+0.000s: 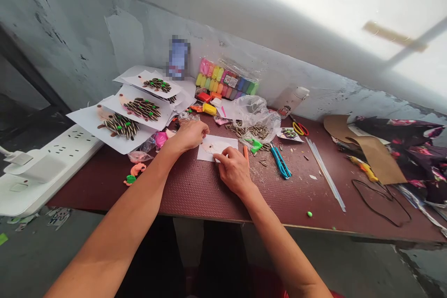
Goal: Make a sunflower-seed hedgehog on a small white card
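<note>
Clock centre: the small white rectangular paper card point(225, 142) lies flat on the dark red textured desk point(190, 191), straight ahead of the person, with twelve toward the wall.
Card face: a pale pink rounded shape point(208, 149) with a dark spot sits on its left part.
Left hand: the left hand point(192, 135) is at ten o'clock, fingers bent down beside the card's upper left corner; whether they pinch anything, I cannot tell.
Right hand: the right hand point(234, 166) is at four o'clock, curled, fingertips at the card's lower edge; whether they pinch it or only press, I cannot tell.
Striped seeds: a loose heap of dark striped seeds point(249, 131) at two o'clock, partly under a crumpled clear plastic bag point(254, 111).
Cutter: a blue utility knife point(281, 163) just past three o'clock.
Seed-covered sheets: white sheets bearing pink figures with striped seeds and green dots point(141, 108) pile up at ten o'clock.
Colour packets: a clear-wrapped set of multicoloured blocks point(226, 80) stands at twelve o'clock.
</note>
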A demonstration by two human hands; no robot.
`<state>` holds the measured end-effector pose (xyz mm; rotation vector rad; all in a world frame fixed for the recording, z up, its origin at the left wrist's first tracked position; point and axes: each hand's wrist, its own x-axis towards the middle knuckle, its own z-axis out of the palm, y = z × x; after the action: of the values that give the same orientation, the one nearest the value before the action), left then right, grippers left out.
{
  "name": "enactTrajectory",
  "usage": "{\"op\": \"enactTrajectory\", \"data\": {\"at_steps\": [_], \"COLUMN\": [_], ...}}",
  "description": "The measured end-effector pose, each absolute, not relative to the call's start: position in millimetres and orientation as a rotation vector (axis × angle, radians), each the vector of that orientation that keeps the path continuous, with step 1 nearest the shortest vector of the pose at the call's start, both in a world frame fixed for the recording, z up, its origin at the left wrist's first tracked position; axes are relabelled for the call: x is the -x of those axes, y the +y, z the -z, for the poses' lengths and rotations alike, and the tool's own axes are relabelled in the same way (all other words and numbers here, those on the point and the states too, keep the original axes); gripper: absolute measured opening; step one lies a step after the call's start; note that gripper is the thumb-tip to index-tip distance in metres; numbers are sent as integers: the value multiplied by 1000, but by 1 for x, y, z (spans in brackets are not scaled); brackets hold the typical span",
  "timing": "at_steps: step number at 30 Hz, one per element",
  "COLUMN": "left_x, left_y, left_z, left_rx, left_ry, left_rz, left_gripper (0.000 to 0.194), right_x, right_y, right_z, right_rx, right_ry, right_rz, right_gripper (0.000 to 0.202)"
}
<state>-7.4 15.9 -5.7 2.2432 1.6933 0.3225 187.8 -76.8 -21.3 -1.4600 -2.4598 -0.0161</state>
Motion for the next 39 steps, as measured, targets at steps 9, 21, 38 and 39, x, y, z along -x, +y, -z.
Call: {"op": "enactTrajectory", "data": {"at_steps": [9, 21, 38, 39], "left_x": [7, 7, 8, 9], "left_y": [16, 16, 15, 15], "left_z": [7, 8, 9, 9], "left_rx": [-2233, -2222, -2257, -2261], "left_ry": [1691, 1694, 1669, 1658], "left_rz": [-349, -348, -332, -330], "left_gripper": [36, 36, 36, 37], "right_x": [-189, -189, -189, -188], "right_y": [-77, -77, -76, -76], "right_z": [24, 26, 29, 29], "right_rx": [1463, 1436, 1448, 1444], "right_ry": [-2412, -2416, -2414, -2421], "right_rz": [-53, -47, -27, -37], "right_gripper": [33, 32, 34, 34]}}
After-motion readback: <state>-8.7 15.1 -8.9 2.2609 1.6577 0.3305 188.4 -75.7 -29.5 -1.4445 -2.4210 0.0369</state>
